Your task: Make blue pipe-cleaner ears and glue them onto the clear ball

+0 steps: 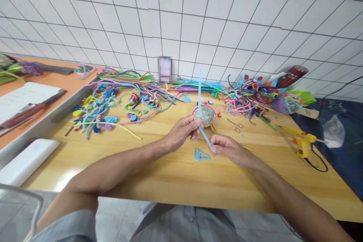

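Between my two hands runs a light blue pipe cleaner (199, 96), its long end pointing up and away from me. My left hand (187, 128) pinches it around the middle. Lower and to the right, my right hand (227, 148) has the near end between thumb and fingers. On the table just below lies a small blue triangle bent from pipe cleaner (202, 155), touched by neither hand. Behind my left hand stands a round clear ball with a pink rim (208, 115), partly hidden by the fingers and the pipe cleaner.
Scissors (235, 125) lie right of the ball. A yellow glue gun (301, 143) with a cord rests at the right edge. Loose pipe cleaners (102, 102) and shaped pieces cover the left. A phone (165, 70) leans on the tiled wall. A white case (30, 160) sits far left.
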Demonstrator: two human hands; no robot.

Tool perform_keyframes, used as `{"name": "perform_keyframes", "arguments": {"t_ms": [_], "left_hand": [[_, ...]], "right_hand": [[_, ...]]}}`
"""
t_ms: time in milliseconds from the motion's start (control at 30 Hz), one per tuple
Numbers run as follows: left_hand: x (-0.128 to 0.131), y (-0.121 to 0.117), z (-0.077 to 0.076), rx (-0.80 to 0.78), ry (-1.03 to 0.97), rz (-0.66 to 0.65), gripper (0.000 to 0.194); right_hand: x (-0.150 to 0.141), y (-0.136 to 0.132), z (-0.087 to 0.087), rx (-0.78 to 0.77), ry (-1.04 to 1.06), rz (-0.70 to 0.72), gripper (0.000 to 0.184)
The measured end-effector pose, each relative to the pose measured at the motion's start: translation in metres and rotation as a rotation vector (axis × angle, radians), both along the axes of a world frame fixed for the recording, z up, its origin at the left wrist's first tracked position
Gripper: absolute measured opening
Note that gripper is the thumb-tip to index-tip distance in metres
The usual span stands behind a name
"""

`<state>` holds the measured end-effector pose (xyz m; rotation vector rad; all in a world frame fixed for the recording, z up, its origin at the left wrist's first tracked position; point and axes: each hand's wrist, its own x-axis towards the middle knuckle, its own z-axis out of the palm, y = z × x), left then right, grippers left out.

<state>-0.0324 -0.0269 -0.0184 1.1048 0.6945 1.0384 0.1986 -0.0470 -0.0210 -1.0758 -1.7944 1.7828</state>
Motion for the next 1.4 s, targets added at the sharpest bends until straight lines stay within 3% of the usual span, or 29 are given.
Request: {"name": "perform_keyframes", "arguments": {"t_ms": [200, 567, 633, 767, 833, 1033, 1233, 1333, 1400], "left_hand": [[-0.014, 0.022, 0.002, 0.080, -0.052, 0.218, 0.056], [-0.025, 0.032, 0.005, 0.115, -0.037, 0.295, 0.050], [-0.021, 0.025, 0.004, 0.121, 0.000, 0.231, 0.050], [-0.007, -0.001, -0.002, 0.114, 0.170, -0.090, 0.047], [-0.003, -0.012, -0.006, 0.127, 0.223, -0.169, 0.043], [-0.002, -0.018, -0.010, 0.072, 0.270, -0.287, 0.040], [-0.001, -0.013, -0.013, -0.072, 0.179, -0.350, 0.057], [-0.005, -0.010, -0.016, 0.062, 0.309, -0.309, 0.058], [-0.007, -0.011, -0.018, 0.251, 0.555, -0.275, 0.048]], "right_hand": [[0.000, 0.004, -0.015, -0.033, 0.012, -0.007, 0.054], [0.013, 0.006, -0.023, -0.076, -0.018, 0.025, 0.058], [0.014, 0.007, -0.026, -0.080, -0.008, 0.037, 0.057], [0.012, 0.006, -0.032, -0.104, 0.056, 0.060, 0.053], [0.010, 0.003, -0.033, -0.118, 0.088, 0.067, 0.052], [0.006, -0.007, -0.029, -0.151, 0.078, 0.156, 0.050], [0.012, -0.002, -0.027, 0.109, -0.021, 0.160, 0.053], [0.014, 0.001, -0.029, 0.089, 0.010, 0.045, 0.052], [0.014, 0.002, -0.030, 0.056, 0.049, -0.100, 0.050]]}}
